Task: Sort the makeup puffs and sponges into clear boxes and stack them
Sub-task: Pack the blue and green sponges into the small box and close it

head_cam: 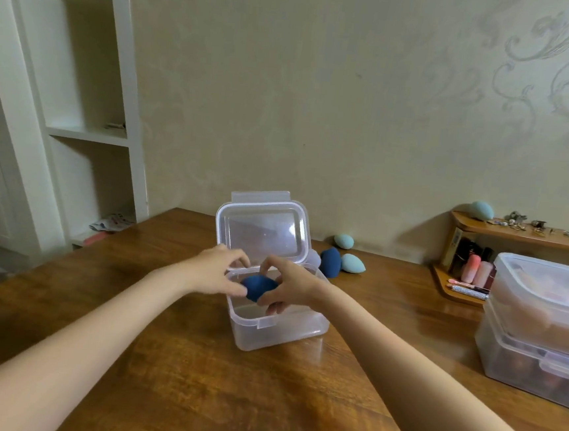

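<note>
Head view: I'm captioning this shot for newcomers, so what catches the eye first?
Both hands, left hand and right hand, hold a dark blue sponge over the open clear box mid-table. At right stand two stacked boxes; blue sponges lie behind.

Dark blue egg-shaped sponge (258, 286) at the mouth of the open clear box (276, 331), lid upright.

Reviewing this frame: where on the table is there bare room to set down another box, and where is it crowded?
Bare wood lies left of the open clear box, and in front between the forearms. More lies between that box and the stacked boxes. Crowded: behind the box by the loose sponges, and the far right corner around the wooden shelf. Both hands hold a dark blue sponge over the box.
</note>
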A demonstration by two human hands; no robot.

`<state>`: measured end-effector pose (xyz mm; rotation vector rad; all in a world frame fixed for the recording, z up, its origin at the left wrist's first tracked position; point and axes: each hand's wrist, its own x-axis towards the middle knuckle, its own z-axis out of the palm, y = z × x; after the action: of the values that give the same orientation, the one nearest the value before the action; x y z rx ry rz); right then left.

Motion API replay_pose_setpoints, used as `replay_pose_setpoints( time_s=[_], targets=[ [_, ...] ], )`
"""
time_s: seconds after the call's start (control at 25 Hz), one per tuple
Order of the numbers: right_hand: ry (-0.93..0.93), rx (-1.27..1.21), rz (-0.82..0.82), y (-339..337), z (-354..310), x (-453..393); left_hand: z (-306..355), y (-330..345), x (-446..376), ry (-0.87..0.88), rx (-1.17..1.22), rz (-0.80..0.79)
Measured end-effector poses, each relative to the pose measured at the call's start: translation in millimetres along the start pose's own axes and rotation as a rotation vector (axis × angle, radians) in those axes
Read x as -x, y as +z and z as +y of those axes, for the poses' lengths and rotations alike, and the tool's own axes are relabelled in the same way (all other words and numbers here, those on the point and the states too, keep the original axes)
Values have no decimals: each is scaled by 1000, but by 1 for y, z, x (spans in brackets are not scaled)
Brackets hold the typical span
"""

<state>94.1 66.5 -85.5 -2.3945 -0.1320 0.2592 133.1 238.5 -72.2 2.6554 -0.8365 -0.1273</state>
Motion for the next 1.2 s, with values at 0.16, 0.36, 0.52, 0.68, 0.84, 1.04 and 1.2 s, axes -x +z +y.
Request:
replay_pose_setpoints(
  time_s=[0.16, 0.36, 0.52, 0.68, 0.84, 1.04, 1.2],
  targets=[
    [-152, 374, -62, -2, -6, -2, 12, 18, -10, 38, -33, -7],
    [-217, 378, -48, 3, -11, -11, 9, 11, -18, 16, -6, -58],
    [-263, 426, 121, 11, -14, -19, 7, 10, -20, 14, 33, -21],
    [-268, 451, 268, 10, -9, -29, 5, 12, -21, -1, 54, -12],
    [-260, 577, 283, 21, -13, -25, 8, 15, -24, -16, 96, -18],
    [-143, 548, 509, -8, -11, -13, 11, 19, -28, -24, 101, 46],
    [154, 254, 733, -80, 36, -23, 10, 25, -28, 7, 62, 88]
  ],
)
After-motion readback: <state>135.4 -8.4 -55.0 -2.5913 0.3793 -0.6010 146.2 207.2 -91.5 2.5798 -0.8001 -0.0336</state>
